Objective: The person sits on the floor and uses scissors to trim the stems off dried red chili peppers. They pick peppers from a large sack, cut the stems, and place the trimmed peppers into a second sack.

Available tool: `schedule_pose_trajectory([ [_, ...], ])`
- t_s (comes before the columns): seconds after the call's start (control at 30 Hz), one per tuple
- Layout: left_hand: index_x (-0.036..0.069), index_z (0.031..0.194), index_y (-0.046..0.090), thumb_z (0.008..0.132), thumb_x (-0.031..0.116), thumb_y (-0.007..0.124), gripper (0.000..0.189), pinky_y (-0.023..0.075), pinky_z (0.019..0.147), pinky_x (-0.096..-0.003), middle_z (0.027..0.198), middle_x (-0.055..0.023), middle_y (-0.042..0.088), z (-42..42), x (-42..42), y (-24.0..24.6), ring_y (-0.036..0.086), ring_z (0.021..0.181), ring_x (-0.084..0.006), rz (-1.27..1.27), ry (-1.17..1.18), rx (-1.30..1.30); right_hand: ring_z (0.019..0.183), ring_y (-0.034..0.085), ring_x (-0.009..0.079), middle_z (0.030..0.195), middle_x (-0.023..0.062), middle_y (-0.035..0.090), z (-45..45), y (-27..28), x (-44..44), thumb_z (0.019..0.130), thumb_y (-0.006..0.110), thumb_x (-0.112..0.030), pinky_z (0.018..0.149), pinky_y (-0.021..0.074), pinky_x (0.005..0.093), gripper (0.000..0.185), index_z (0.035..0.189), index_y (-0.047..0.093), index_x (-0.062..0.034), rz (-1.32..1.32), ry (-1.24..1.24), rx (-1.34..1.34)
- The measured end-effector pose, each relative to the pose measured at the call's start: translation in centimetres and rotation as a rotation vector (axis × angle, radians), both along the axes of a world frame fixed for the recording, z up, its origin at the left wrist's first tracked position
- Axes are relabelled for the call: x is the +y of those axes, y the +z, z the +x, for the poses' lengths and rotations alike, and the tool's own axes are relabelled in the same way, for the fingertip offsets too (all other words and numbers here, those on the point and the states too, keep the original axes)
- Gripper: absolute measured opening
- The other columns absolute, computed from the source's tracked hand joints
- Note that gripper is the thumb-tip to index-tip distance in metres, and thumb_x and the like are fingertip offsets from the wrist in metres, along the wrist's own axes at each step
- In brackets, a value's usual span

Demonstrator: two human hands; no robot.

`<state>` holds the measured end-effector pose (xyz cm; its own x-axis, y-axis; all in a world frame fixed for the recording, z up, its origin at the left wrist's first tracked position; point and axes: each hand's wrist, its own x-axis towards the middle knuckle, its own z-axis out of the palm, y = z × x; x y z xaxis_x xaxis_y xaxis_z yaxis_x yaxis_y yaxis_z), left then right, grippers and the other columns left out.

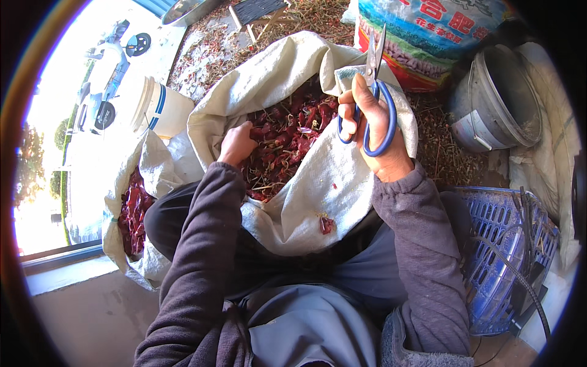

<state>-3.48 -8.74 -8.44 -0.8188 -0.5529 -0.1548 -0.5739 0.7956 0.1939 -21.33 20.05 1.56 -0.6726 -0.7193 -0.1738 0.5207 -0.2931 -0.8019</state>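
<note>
Before me a white woven sack (pixel 302 220) stands with its rim rolled down, filled with dried red chili peppers (pixel 279 147) on thin stems. My left hand (pixel 238 143) reaches over the sack's left side, its curled fingertips among the chilies. Whether those fingers grip a chili is hidden. My right hand (pixel 373 124) holds scissors (pixel 390 121) with blue handles above the sack's right side. Their metal blades point away from me and are slightly apart, with nothing between them. A torn piece of chili (pixel 326 225) lies on the near fold of the sack.
A second sack (pixel 114 206) of red chilies and a white bucket (pixel 172 110) stand to the left. At the right are a grey bucket (pixel 463 114) and a blue plastic basket (pixel 488 266) with cables. A printed bag (pixel 412 50) and a small folding stool (pixel 259 11) are farther off.
</note>
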Motion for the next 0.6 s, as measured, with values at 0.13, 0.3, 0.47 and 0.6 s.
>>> schedule_pose_trajectory([
  [0.13,-0.001,0.113,0.065,0.076,0.011,0.081,0.042,0.054,0.083,-0.0343,0.095,-0.013,0.073,3.3,2.0,2.5,0.07,0.087,-0.0217,0.277,0.237,0.325,0.058,0.051,0.0062,0.072,-0.0012,0.055,0.6,0.0,-0.2,0.096,0.066,-0.055,0.051,0.0413,0.0226,0.05,0.093,0.061,-0.006,0.106,0.068,0.183],
  [0.3,0.003,0.109,0.068,0.082,0.005,0.076,0.029,0.0515,0.075,-0.0257,0.092,-0.0033,0.071,5.8,4.7,4.3,0.063,0.08,-0.0103,0.487,0.307,0.635,0.057,0.047,0.0038,0.067,-0.0046,0.051,1.6,-0.1,-0.4,0.096,0.064,-0.058,0.05,0.0364,0.0222,0.05,0.079,0.056,-0.0121,0.247,0.281,0.537],
  [0.47,0.002,0.11,0.069,0.085,-0.002,0.071,0.025,0.047,0.062,-0.0228,0.091,-0.003,0.07,7.5,6.6,5.0,0.058,0.068,-0.0089,0.926,0.418,0.93,0.063,0.045,0.0162,0.065,0.0042,0.047,3.0,-0.7,-0.4,0.093,0.063,-0.066,0.062,0.0424,0.0333,0.066,0.074,0.054,-0.0034,0.408,0.383,0.91],
  [0.6,0.001,0.11,0.068,0.086,-0.002,0.07,0.025,0.0452,0.059,-0.0215,0.089,-0.0044,0.069,7.9,7.2,6.0,0.056,0.065,-0.0084,1.081,0.467,1.006,0.067,0.056,0.0268,0.068,0.0137,0.056,4.3,-0.9,-0.3,0.09,0.063,-0.07,0.065,0.0476,0.0403,0.069,0.078,0.06,-0.0016,0.481,0.329,1.032],
])
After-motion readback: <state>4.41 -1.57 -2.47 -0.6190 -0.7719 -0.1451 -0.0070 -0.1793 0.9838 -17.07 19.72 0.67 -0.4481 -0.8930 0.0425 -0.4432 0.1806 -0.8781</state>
